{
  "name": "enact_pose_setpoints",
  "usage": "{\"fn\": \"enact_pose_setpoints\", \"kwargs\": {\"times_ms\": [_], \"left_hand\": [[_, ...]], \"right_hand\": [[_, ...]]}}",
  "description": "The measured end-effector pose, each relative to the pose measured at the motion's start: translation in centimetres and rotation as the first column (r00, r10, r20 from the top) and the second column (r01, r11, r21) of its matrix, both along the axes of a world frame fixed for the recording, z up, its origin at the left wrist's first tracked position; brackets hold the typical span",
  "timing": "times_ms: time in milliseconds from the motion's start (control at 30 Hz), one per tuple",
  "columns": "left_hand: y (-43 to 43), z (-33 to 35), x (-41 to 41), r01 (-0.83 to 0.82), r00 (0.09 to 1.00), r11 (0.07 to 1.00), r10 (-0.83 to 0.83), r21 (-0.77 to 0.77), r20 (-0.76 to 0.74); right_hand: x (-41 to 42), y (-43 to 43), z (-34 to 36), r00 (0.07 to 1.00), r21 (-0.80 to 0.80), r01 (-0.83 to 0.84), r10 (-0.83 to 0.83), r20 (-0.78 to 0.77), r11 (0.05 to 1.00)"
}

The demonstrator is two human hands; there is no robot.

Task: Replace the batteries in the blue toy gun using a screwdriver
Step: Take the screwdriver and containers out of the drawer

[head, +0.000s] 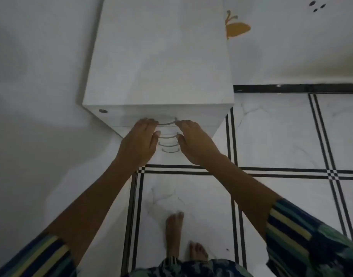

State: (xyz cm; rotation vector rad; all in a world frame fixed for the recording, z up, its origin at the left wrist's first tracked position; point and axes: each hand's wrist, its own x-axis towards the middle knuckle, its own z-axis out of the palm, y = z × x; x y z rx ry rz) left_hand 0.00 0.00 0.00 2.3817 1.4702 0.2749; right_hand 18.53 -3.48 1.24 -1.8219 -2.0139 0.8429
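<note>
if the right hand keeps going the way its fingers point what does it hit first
The right hand would meet the top drawer front by its handle; it may already touch.

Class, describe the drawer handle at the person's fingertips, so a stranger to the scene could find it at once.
Find the white drawer cabinet on the tiled floor. Four curved grey metal handles run down its front; the one meant is the topmost handle, nearest the cabinet's top, with the left hand and right hand at its ends.
</note>
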Motion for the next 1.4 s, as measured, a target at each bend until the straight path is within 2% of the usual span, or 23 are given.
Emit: {"fn": "enact_pose_setpoints", "kwargs": {"times_ms": [67,167,300,367,500,567,633,700,733,933,1133,1233,1333,1400], "left_hand": [[1.0,-1.8,-0.4,-0.011,1.000,0.999,0.012,-0.039,0.011],[1.1,-4.2,-0.7,0.012,1.000,1.000,-0.012,0.021,0.002],[1.2,-4.3,-0.1,-0.062,0.997,0.995,0.059,0.083,0.042],[0.8,-3.9,0.1,-0.055,0.998,0.991,0.052,0.118,0.030],[-0.6,-2.7,-0.5,-0.040,0.998,0.994,0.036,0.102,0.044],[-1.0,-1.7,-1.2,-0.030,0.990,0.990,0.010,0.141,0.139],[-1.1,-0.1,-2.2,-0.054,0.975,0.962,-0.007,0.266,0.221],[-1.0,1.1,-2.9,-0.101,0.976,0.926,0.021,0.363,0.218],[-0.8,1.3,-3.2,-0.119,0.979,0.926,0.050,0.357,0.198],[-1.4,0.5,-3.5,-0.186,0.973,0.976,0.166,0.117,0.162],[-2.2,0.3,-3.4,-0.293,0.948,0.956,0.290,0.010,0.130],[-1.6,0.1,-3.4,-0.417,0.905,0.907,0.421,-0.060,0.062],[0.2,-0.6,-3.7,-0.585,0.811,0.808,0.582,-0.066,-0.061],[1.4,-1.3,-3.7,-0.628,0.776,0.774,0.617,-0.081,-0.130]], "right_hand": [[-0.3,1.7,-1.9,1.000,0.011,-0.004,0.004,0.021,1.000],[-0.9,3.1,-3.8,0.996,0.029,-0.001,-0.002,0.093,1.000],[-1.7,2.4,-4.7,0.984,0.073,0.032,-0.045,0.172,0.997],[-2.1,1.6,-4.6,0.958,0.100,0.039,-0.066,0.279,0.994],[-3.9,-0.1,-3.3,0.841,0.136,0.031,-0.100,0.533,0.990],[-4.7,-1.3,-2.5,0.841,0.212,0.024,-0.135,0.524,0.977],[-5.3,-2.3,-1.4,0.879,0.339,0.064,-0.214,0.426,0.939],[-5.2,-2.8,-0.7,0.891,0.449,0.133,-0.305,0.335,0.884],[-5.1,-2.8,-0.3,0.890,0.464,0.162,-0.332,0.313,0.871],[-4.7,-2.4,-0.2,0.907,0.152,0.171,-0.216,0.361,0.973],[-4.9,-4.7,-0.2,0.921,0.142,0.202,-0.237,0.308,0.969],[-3.8,-3.7,-0.1,0.896,0.084,0.376,-0.385,0.220,0.923],[-2.3,-1.5,-0.2,0.806,-0.060,0.576,-0.554,0.211,0.815],[-2.0,-0.2,-0.4,0.767,-0.112,0.636,-0.609,0.205,0.763]]}}
